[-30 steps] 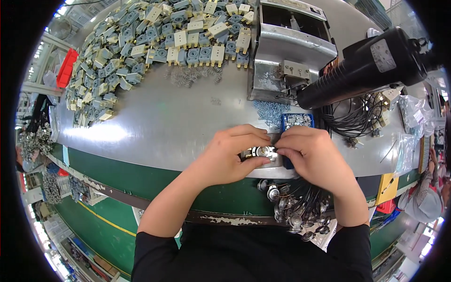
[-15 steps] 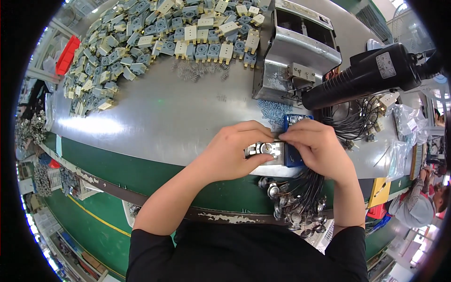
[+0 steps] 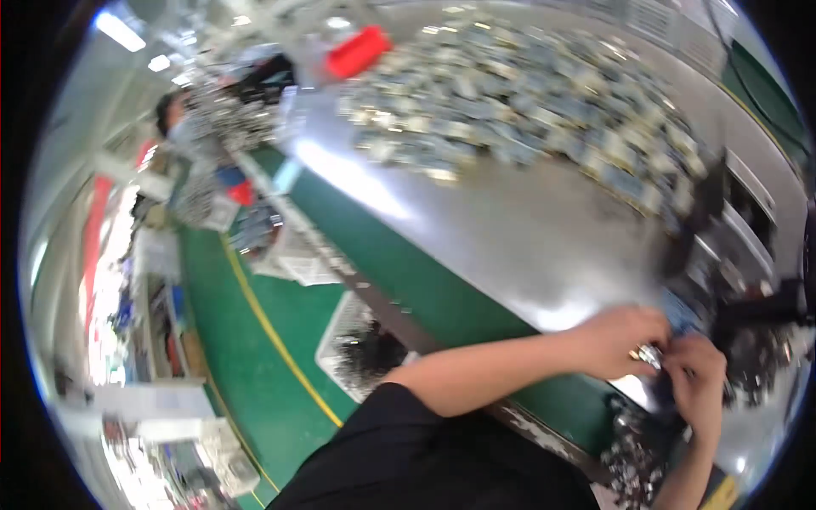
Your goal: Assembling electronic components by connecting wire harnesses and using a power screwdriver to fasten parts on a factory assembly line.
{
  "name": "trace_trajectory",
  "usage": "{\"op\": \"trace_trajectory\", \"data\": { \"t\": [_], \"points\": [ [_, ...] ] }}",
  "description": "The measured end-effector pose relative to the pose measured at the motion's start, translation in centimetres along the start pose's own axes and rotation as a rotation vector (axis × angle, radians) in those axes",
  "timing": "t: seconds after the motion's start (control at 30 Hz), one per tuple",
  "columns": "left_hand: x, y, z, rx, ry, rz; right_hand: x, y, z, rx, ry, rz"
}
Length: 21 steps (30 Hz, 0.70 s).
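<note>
Steel-topped workbench (image 3: 510, 242): view swung left, handwork apparently uninterrupted

Green floor (image 3: 246, 374) now fills much of the left side. Compared with half a second ago, the view has turned leftward, placing both hands at the near right; blur limits inspection of small items.

Left hand (image 3: 616, 342): fingers and thumb closed on a small silver-coloured metal part (image 3: 648, 355), located at the bench's near edge, between the hands. Right hand (image 3: 699, 374): fingers bent, tips close to the part; whether they pinch anything cannot be told. Since the part remains between the hands, the change is judged to be one of gaze, with handling continuing.

Containers:
- Red bin (image 3: 359, 53), far left on the bench; contents not discernible.
- White basket (image 3: 329, 350), below the bench on the left; holds a dark heap of parts, type unclear.
- White crate (image 3: 299, 259), farther left beyond that basket; contents not determined.

Loose stock: grey and cream blocks (image 3: 510, 106) lie heaped across the far side. A cluster of metal parts (image 3: 631, 459) sits at the near right, beside the right forearm.
</note>
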State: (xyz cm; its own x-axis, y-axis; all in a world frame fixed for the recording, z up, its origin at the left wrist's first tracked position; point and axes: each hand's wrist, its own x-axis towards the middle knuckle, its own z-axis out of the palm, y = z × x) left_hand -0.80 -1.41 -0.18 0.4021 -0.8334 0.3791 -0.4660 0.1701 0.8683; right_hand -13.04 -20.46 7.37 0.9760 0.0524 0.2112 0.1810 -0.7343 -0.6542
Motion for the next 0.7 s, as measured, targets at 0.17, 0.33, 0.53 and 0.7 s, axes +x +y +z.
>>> {"op": "trace_trajectory", "data": {
  "t": [0.17, 0.33, 0.53, 0.7],
  "points": [
    [-0.9, 0.3, -0.4, -0.010, -0.023, -0.091, 0.1, 0.4, 1.2, 0.071, 0.047, -0.104],
    [-0.9, 0.3, -1.0, 0.006, -0.034, -0.091, 0.9, 0.3, 1.5, 0.044, 0.061, -0.044],
    [-0.8, 0.2, -0.8, 0.014, -0.003, -0.043, 1.3, -1.0, 0.5, 0.030, 0.020, -0.114],
    [-0.1, -0.5, 0.1, -0.002, -0.006, -0.005, 0.4, -0.3, -0.2, 0.038, -0.006, 0.161]
  ]
}}
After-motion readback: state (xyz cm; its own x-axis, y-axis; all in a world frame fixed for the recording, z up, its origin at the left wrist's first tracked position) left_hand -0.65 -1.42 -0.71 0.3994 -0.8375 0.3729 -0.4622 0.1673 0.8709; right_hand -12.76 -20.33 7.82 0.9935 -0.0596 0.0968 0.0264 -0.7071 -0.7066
